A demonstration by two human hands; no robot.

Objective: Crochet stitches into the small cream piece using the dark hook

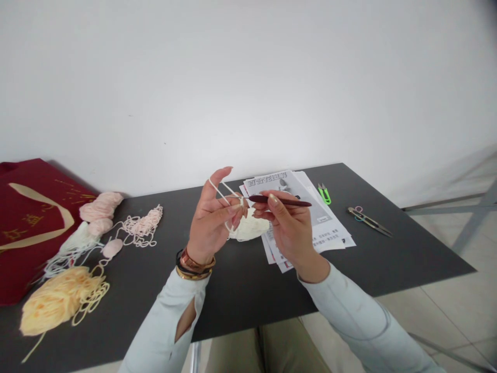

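My left hand (217, 210) is raised over the table, index finger lifted, with white yarn (219, 190) looped over that finger and pinched between thumb and other fingers. In my right hand (289, 223) is a crochet hook (280, 200) with a dark red-brown handle, gripped between thumb and fingers. The hook's thin metal tip points left and meets the yarn at my left fingertips; any stitches there are too small to make out. Below and behind both hands lies a ball of cream-white yarn (252, 226), partly hidden by them.
Printed sheets (330, 230) lie on the dark table (155, 295) behind my right hand. Beyond them are green-handled snips (323, 194) and metal thread snips (370, 221). At left are yellow yarn (58, 300), pink yarn (101, 206), loose pink strands (143, 226) and a dark red bag (23, 207).
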